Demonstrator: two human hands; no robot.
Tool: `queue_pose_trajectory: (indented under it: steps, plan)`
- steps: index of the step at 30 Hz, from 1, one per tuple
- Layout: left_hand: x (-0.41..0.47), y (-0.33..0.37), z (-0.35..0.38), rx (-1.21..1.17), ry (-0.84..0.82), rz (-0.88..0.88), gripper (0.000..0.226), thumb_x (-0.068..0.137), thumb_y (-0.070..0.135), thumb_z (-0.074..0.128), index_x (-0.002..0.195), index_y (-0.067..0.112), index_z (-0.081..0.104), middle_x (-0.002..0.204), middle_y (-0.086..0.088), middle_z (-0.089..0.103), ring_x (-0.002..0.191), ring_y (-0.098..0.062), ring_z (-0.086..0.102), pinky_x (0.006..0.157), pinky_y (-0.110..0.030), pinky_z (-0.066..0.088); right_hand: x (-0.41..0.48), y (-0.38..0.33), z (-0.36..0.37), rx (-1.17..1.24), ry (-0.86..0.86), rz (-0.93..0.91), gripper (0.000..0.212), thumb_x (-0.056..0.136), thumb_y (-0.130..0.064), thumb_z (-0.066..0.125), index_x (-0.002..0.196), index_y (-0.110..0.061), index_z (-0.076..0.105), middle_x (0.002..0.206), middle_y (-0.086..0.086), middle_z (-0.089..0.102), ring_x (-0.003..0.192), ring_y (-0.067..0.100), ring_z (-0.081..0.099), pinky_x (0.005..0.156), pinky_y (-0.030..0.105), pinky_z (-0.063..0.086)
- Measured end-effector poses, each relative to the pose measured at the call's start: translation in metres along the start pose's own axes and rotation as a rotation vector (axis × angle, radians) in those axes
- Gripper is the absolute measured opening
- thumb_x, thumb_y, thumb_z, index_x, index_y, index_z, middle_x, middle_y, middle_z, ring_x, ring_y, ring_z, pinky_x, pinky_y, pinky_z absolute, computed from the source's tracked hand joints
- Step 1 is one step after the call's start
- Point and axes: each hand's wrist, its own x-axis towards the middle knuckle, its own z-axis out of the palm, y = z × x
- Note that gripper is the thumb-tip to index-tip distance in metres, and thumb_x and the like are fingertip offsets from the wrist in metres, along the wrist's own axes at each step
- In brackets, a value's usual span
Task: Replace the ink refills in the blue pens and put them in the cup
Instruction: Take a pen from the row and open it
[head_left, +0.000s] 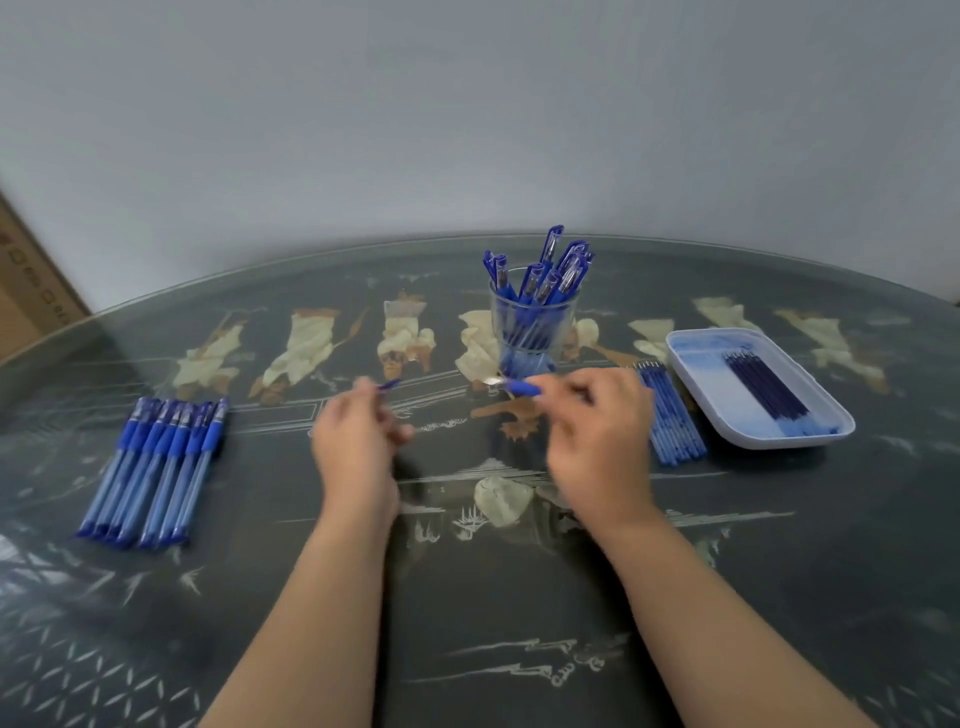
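right hand (597, 431) pinches pen (519, 387), axis sideways, tip toward left hand (353, 436) | left hand pinches blue part (388, 385), apart from tip | cup (532, 322) just beyond

The glass cup (534, 322) of capped pens stands just beyond the gap between the hands. A row of pens (153, 467) blocks the left side; loose refills (670, 415) and a white tray (753, 387) block the right. The table (493, 597) lies bare between the forearms.
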Motion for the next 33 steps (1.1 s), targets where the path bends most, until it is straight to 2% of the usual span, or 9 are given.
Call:
queue_pose_trajectory:
  steps: [6, 9, 12, 14, 19, 22, 25, 28, 33]
  plan:
    - [-0.006, -0.002, 0.004, 0.321, -0.117, 0.188, 0.02, 0.099, 0.027, 0.053, 0.084, 0.019, 0.062, 0.074, 0.005, 0.064, 0.055, -0.013, 0.055, 0.064, -0.031, 0.048, -0.001, -0.005, 0.002, 0.062, -0.056, -0.013, 0.028, 0.09, -0.018, 0.053, 0.108, -0.019, 0.074, 0.086, 0.001, 0.058, 0.088, 0.02, 0.046, 0.071, 0.042, 0.043]
    - [-0.008, -0.005, 0.003, 0.443, -0.174, 0.282, 0.014, 0.097, 0.024, 0.055, 0.086, 0.021, 0.063, 0.079, 0.007, 0.067, 0.074, -0.011, 0.06, 0.072, -0.019, 0.046, -0.002, 0.0, 0.001, 0.083, -0.016, 0.015, 0.027, 0.091, -0.023, 0.055, 0.11, -0.019, 0.074, 0.086, 0.001, 0.057, 0.087, 0.02, 0.046, 0.071, 0.042, 0.044]
    - [-0.008, -0.008, 0.004, 0.609, -0.243, 0.407, 0.01, 0.095, 0.02, 0.058, 0.087, 0.023, 0.063, 0.082, 0.009, 0.066, 0.076, -0.001, 0.056, 0.064, -0.008, 0.037, -0.001, -0.001, 0.0, 0.097, -0.032, 0.001, 0.026, 0.092, -0.025, 0.055, 0.11, -0.02, 0.074, 0.086, 0.0, 0.056, 0.087, 0.018, 0.045, 0.073, 0.037, 0.043]
    - [-0.008, -0.009, 0.004, 0.677, -0.267, 0.45, 0.01, 0.093, 0.019, 0.061, 0.085, 0.025, 0.063, 0.08, 0.014, 0.062, 0.078, 0.001, 0.054, 0.068, -0.012, 0.038, 0.0, -0.003, 0.001, 0.105, -0.047, 0.009, 0.027, 0.092, -0.026, 0.056, 0.11, -0.02, 0.074, 0.087, -0.001, 0.056, 0.086, 0.017, 0.045, 0.074, 0.034, 0.042]
    - [-0.01, -0.012, 0.004, 0.89, -0.346, 0.51, 0.016, 0.085, 0.024, 0.071, 0.085, 0.037, 0.061, 0.086, 0.019, 0.064, 0.097, -0.013, 0.057, 0.095, -0.045, 0.043, -0.001, -0.004, -0.003, 0.082, -0.107, 0.052, 0.023, 0.09, -0.026, 0.063, 0.109, -0.027, 0.074, 0.086, -0.006, 0.058, 0.086, 0.016, 0.047, 0.076, 0.033, 0.036]
    - [-0.015, -0.007, 0.002, 0.777, -0.386, 0.486, 0.027, 0.083, 0.022, 0.073, 0.101, 0.038, 0.061, 0.099, 0.025, 0.063, 0.109, -0.005, 0.057, 0.103, -0.032, 0.041, -0.003, -0.008, -0.01, 0.026, -0.163, 0.083, 0.022, 0.087, -0.027, 0.065, 0.106, -0.03, 0.076, 0.084, -0.008, 0.058, 0.085, 0.015, 0.046, 0.078, 0.031, 0.028]
    - [-0.026, 0.005, 0.001, 0.543, -0.448, 0.428, 0.035, 0.083, 0.013, 0.074, 0.114, 0.026, 0.064, 0.105, 0.019, 0.068, 0.103, 0.006, 0.059, 0.084, -0.002, 0.038, -0.011, -0.02, -0.021, 0.037, -0.161, 0.161, 0.023, 0.087, -0.028, 0.063, 0.107, -0.03, 0.075, 0.084, -0.009, 0.057, 0.084, 0.009, 0.04, 0.079, 0.033, 0.029]
    - [-0.036, 0.014, -0.004, 0.452, -0.514, 0.384, 0.03, 0.085, 0.009, 0.072, 0.11, 0.024, 0.068, 0.101, 0.015, 0.072, 0.099, 0.005, 0.063, 0.076, -0.002, 0.04, -0.024, -0.028, -0.032, 0.039, -0.141, 0.223, 0.025, 0.088, -0.03, 0.06, 0.108, -0.033, 0.074, 0.084, -0.015, 0.05, 0.083, 0.007, 0.038, 0.079, 0.032, 0.028]
    - [-0.05, 0.007, -0.018, 0.42, -0.513, 0.298, 0.016, 0.084, 0.012, 0.074, 0.092, 0.026, 0.075, 0.088, 0.01, 0.075, 0.087, -0.005, 0.068, 0.081, -0.016, 0.049, -0.037, -0.028, -0.04, 0.063, -0.185, 0.233, 0.026, 0.091, -0.03, 0.056, 0.11, -0.036, 0.072, 0.088, -0.015, 0.048, 0.086, 0.004, 0.035, 0.082, 0.03, 0.028]
